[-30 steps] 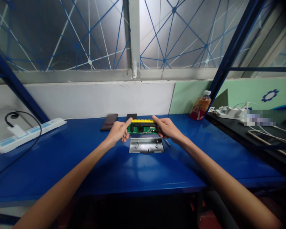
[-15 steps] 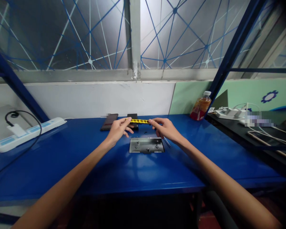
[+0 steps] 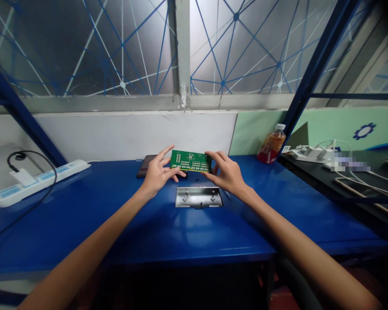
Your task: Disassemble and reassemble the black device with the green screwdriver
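Between my two hands a green circuit board (image 3: pixel 190 161) is held up above the blue table, its flat face toward me and a yellow strip along its lower edge. My left hand (image 3: pixel 158 172) grips the left end, with some fingers spread behind it. On the right end, my right hand (image 3: pixel 225 172) pinches the board between thumb and fingers. Below lies an open metal casing (image 3: pixel 199 198) with small posts inside. A thin metal tool (image 3: pixel 226 193), partly hidden, lies just right of the casing.
A dark phone-like slab (image 3: pixel 144 165) lies behind my left hand. The blue table (image 3: pixel 142 232) carries a white power strip (image 3: pixel 39 181) with a black cable at left. A drink bottle (image 3: pixel 272 144) stands at the back right, near a dark surface with cables and chargers.
The board has been tilted, so its green face shows where only its yellow edge was toward me. Both hands have turned with it and still hold its ends.
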Action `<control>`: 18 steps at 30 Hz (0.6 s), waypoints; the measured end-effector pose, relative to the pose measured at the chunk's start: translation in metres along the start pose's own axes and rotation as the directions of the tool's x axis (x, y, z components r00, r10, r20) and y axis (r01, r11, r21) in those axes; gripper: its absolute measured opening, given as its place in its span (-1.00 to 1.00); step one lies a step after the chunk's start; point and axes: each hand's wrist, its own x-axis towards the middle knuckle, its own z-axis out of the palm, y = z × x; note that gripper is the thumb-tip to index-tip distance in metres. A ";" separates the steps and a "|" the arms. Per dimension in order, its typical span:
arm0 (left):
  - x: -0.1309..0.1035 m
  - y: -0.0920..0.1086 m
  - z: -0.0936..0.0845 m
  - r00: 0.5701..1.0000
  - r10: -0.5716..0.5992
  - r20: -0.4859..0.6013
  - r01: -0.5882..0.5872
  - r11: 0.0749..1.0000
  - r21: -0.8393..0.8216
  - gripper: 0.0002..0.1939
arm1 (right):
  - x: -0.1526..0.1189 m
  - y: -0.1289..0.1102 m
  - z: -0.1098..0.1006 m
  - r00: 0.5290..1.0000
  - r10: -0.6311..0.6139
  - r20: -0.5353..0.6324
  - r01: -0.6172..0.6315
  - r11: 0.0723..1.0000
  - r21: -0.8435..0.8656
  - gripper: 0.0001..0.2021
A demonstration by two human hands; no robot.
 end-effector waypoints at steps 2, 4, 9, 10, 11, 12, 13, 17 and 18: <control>0.000 0.001 0.001 1.000 0.006 0.012 -0.006 0.999 0.050 -0.17 | 0.000 -0.001 -0.001 1.000 -0.009 -0.016 0.009 1.000 -0.002 -0.48; -0.001 0.002 0.001 1.000 0.011 0.018 -0.012 0.996 0.086 -0.21 | 0.000 -0.002 -0.002 1.000 -0.016 -0.024 0.016 1.000 -0.001 -0.49; -0.001 0.001 0.002 0.999 0.015 0.036 -0.018 0.996 0.082 -0.22 | -0.001 -0.004 -0.003 0.998 -0.037 -0.060 0.036 0.999 -0.013 -0.50; -0.001 0.001 0.002 0.999 0.017 0.039 -0.020 0.997 0.077 -0.22 | -0.001 -0.005 -0.003 0.997 -0.041 -0.068 0.040 0.999 -0.016 -0.50; -0.001 0.001 0.002 0.999 0.020 0.042 -0.023 0.997 0.074 -0.22 | -0.001 -0.005 -0.003 0.996 -0.044 -0.074 0.043 0.999 -0.020 -0.51; -0.001 0.001 0.002 0.999 0.023 0.043 -0.026 0.997 0.072 -0.23 | -0.001 -0.005 -0.003 0.996 -0.046 -0.079 0.044 0.999 -0.024 -0.51; -0.001 0.001 0.002 0.999 0.025 0.046 -0.028 0.997 0.070 -0.23 | -0.001 -0.006 -0.003 0.996 -0.045 -0.083 0.043 0.999 -0.028 -0.52; -0.001 0.001 0.002 0.998 0.022 0.053 -0.027 0.995 0.093 -0.18 | -0.001 -0.005 -0.004 0.996 -0.029 -0.084 0.027 0.999 -0.021 -0.51; -0.001 0.001 0.002 0.998 0.023 0.050 -0.029 0.993 0.114 -0.17 | 0.000 -0.005 -0.005 0.996 -0.024 -0.081 0.023 1.000 -0.011 -0.50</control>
